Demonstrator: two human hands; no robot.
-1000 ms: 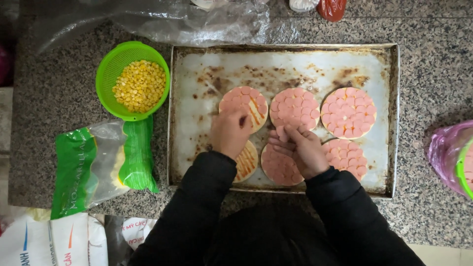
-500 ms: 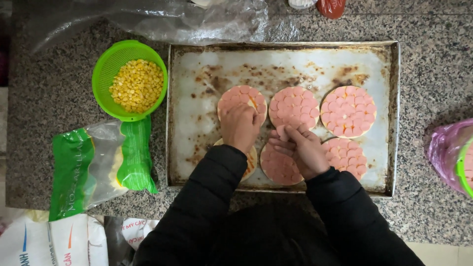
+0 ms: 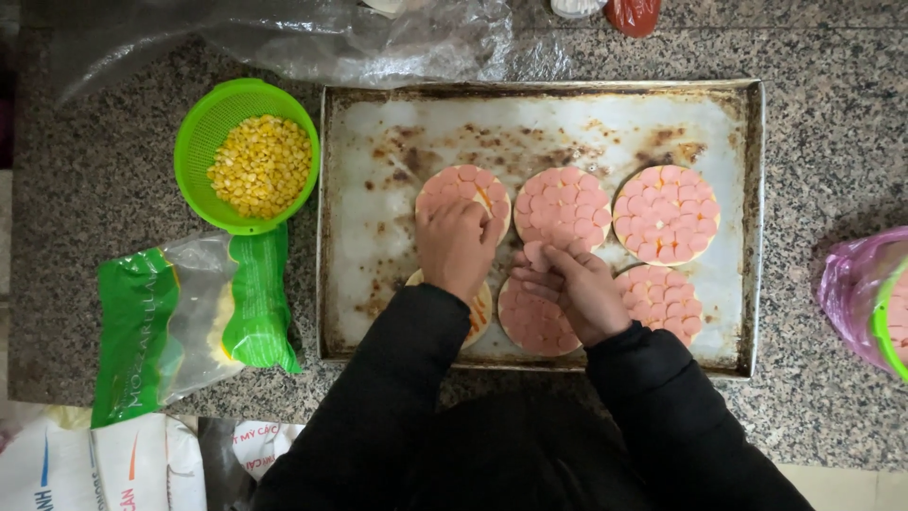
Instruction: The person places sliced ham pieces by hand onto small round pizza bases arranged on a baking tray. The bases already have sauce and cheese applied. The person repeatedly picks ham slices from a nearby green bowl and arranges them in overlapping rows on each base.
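Observation:
A worn metal baking tray [image 3: 378, 189] lies on the granite counter with several small round pizza bases on it, each topped with pink sausage slices. My left hand [image 3: 456, 244] presses down on the upper left base [image 3: 463, 182], fingers together. My right hand [image 3: 572, 289] hovers over the lower middle base [image 3: 530, 322], holding a few sausage slices [image 3: 535, 254] between fingers and thumb. A partly topped base [image 3: 480, 308] peeks out under my left wrist. Both sleeves are black.
A green colander of corn kernels [image 3: 251, 161] stands left of the tray. A green and clear bag of shredded cheese [image 3: 180, 322] lies below it. Crumpled clear plastic [image 3: 378, 38] sits behind the tray. A purple-wrapped container [image 3: 865, 293] is at the right edge.
My left hand has slid up from the lower left base onto the upper left base. My right hand has stayed nearly in place with its slices.

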